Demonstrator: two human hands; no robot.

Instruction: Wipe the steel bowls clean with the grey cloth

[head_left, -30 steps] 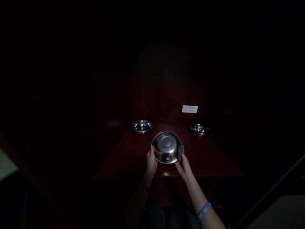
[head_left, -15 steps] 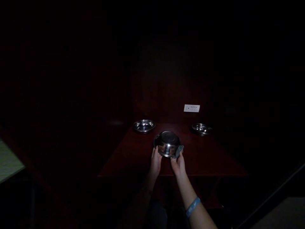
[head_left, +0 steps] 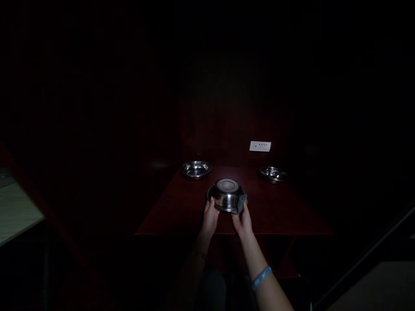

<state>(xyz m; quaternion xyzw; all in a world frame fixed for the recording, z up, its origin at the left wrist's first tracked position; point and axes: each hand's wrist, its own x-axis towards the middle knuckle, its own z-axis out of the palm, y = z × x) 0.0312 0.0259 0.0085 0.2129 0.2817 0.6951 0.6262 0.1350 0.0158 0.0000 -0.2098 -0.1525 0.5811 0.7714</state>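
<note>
A shiny metal bowl (head_left: pixel 227 195) is held upside down above the front half of a dark red table (head_left: pixel 181 211). My left hand (head_left: pixel 210 217) grips its rim at the lower left, thumb on the outer wall. On the other side, my right hand (head_left: pixel 242 219) presses a grey-green cloth (head_left: pixel 240 204) against the bowl's right wall. The fingertips under the rim are hidden.
A round metal dish (head_left: pixel 196 169) stands at the table's back left, and another metal bowl (head_left: pixel 272 174) at the back right. A white socket plate (head_left: pixel 260 146) is on the back wall. A pale surface (head_left: pixel 19 207) shows at far left.
The held bowl has tilted slightly, showing its base a little differently, and has shifted slightly left with both hands. The view has shifted a little too.
</note>
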